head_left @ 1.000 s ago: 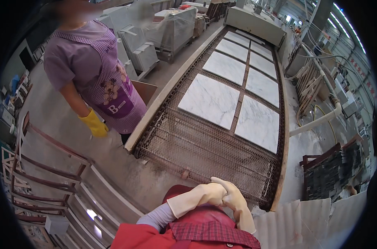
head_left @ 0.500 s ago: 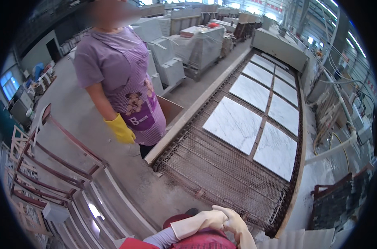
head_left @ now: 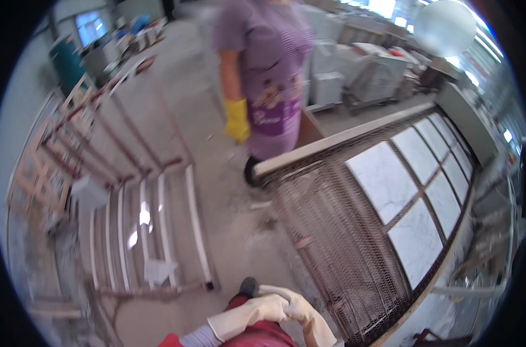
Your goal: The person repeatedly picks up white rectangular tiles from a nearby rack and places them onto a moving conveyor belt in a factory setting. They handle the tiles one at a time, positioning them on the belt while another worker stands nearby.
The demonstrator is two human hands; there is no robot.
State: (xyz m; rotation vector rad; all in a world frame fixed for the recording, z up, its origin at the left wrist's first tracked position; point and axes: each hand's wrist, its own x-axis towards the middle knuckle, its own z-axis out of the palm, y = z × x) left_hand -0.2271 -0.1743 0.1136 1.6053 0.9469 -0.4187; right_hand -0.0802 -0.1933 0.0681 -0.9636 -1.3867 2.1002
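Observation:
My left hand (head_left: 268, 307) and my right hand (head_left: 296, 302), both in cream rubber gloves, are clasped together in front of my body at the bottom. The right hand folds over the left, and the left hand's fingers are hidden beneath it. No tool or workpiece shows in either one. To their right lies the near end of a conveyor with a wire-mesh belt (head_left: 338, 243). Several square white marble-look tiles (head_left: 384, 176) rest in two rows farther up the belt.
A co-worker (head_left: 268, 75) in a purple apron and yellow glove (head_left: 237, 120) stands by the conveyor's far left corner. On the left is a dark red metal rack (head_left: 115, 139) with pale strips along its base. A machine housing (head_left: 468, 127) spans the conveyor's far end.
My view has swung left, so the conveyor and co-worker appear farther right and more of the rack shows. My hands stay clasped. The picture is more blurred.

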